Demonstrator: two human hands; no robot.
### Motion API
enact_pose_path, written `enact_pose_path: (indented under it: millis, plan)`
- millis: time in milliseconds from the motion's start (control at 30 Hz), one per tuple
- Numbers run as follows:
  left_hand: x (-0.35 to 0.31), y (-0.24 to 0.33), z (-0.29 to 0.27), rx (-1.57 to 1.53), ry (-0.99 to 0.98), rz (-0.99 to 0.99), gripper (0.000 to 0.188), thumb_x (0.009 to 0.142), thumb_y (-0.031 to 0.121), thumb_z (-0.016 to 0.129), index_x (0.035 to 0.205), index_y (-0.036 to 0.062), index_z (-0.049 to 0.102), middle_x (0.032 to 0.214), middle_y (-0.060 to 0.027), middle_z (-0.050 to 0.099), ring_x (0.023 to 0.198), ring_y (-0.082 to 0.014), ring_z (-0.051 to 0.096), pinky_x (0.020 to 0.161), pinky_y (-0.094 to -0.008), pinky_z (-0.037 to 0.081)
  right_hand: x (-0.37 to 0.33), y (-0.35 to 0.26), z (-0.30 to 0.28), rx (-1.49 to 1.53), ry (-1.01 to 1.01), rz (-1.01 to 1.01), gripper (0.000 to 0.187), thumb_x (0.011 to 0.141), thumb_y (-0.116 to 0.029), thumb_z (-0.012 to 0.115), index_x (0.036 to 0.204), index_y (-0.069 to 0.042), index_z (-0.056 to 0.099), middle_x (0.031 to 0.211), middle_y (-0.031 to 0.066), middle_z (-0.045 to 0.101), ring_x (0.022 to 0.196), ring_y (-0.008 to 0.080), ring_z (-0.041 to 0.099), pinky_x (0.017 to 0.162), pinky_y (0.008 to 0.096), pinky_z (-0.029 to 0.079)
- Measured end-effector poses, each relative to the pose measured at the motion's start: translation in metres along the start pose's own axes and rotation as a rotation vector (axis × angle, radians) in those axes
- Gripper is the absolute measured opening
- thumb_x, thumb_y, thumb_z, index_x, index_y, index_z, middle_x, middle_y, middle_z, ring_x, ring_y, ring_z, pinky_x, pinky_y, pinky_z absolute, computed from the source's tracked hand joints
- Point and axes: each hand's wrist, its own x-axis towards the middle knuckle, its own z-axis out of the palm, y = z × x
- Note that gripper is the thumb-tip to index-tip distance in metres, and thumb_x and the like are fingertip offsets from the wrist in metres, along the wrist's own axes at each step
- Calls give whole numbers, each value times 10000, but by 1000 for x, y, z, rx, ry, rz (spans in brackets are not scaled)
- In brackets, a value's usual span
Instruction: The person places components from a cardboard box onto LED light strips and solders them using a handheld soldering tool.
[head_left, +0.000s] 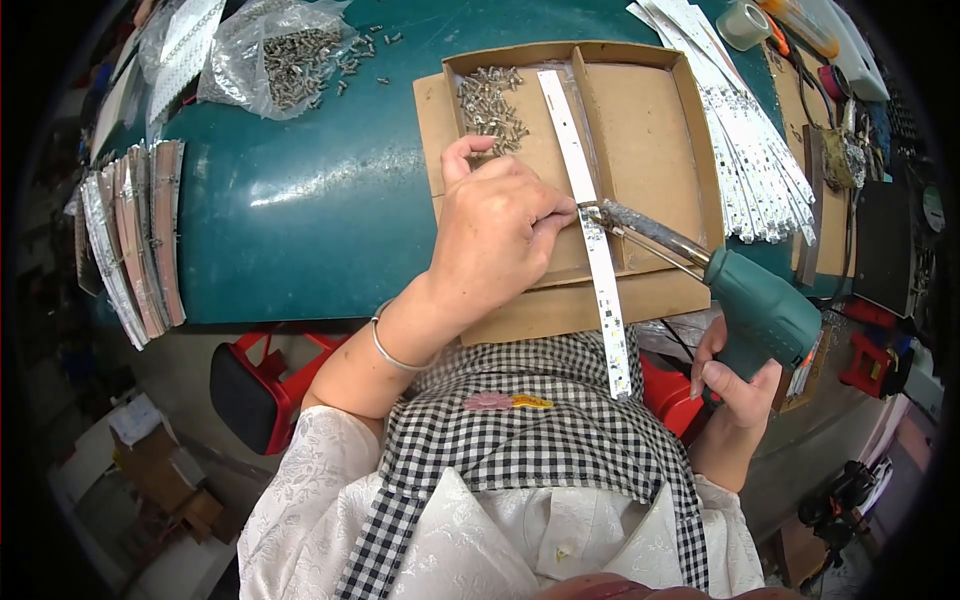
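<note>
My right hand (738,385) is wrapped round the grip of a green soldering gun (765,305). Its dark, crusted tip meets a long white LED strip board (607,295), which lies slanted across a shallow cardboard box (650,130) and sticks out over its near edge. Beside that tip, the thumb and forefinger of my left hand (495,225) are pinched together at the strip's edge; what they hold is too small and hidden to name. Just beyond my left hand, a heap of small metal screw-like parts (490,105) fills the box's left compartment.
A clear plastic bag of similar metal parts (300,65) lies at the back left, some spilled on the green table (290,215). Bundled strips (135,240) stand at the left edge. Fanned white LED strips (755,150) and a tape roll (744,25) lie at right.
</note>
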Motion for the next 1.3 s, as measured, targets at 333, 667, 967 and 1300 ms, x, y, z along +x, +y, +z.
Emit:
enact_pose_path:
  millis: [333, 667, 967, 1300]
  plan:
    - [0, -1, 2, -36, 28, -1, 75, 674, 37, 749, 694, 105, 724, 612, -8, 636, 705, -163, 602, 981, -437, 338, 4, -12, -3, 113, 130, -137, 704, 716, -101, 748, 1275, 145, 398, 870, 176, 559, 500, 181, 536, 380, 264, 454]
    - [0, 0, -2, -35, 5, -5, 106, 688, 35, 749, 749, 116, 718, 613, -5, 622, 706, -163, 600, 973, -437, 344, 12, -13, -2, 284, 69, -306, 720, 751, -107, 708, 1319, 155, 350, 653, 93, 491, 447, 155, 487, 362, 250, 429]
    - [-7, 27, -43, 140, -76, 138, 287, 686, 51, 740, 966, 77, 682, 876, -42, 677, 817, -218, 598, 948, -453, 394, 0, -17, -23, 363, 122, -431, 731, 763, -84, 696, 1369, 103, 334, 741, 79, 487, 533, 153, 520, 404, 239, 468]
    - [-1, 47, -19, 25, -479, 587, 300, 764, 149, 627, 1042, 58, 694, 1092, -32, 667, 925, -206, 569, 870, -383, 409, 57, -6, -25, -512, 699, -739, 614, 796, 106, 673, 1346, 21, 413, 892, 25, 480, 754, 113, 540, 655, 243, 480]
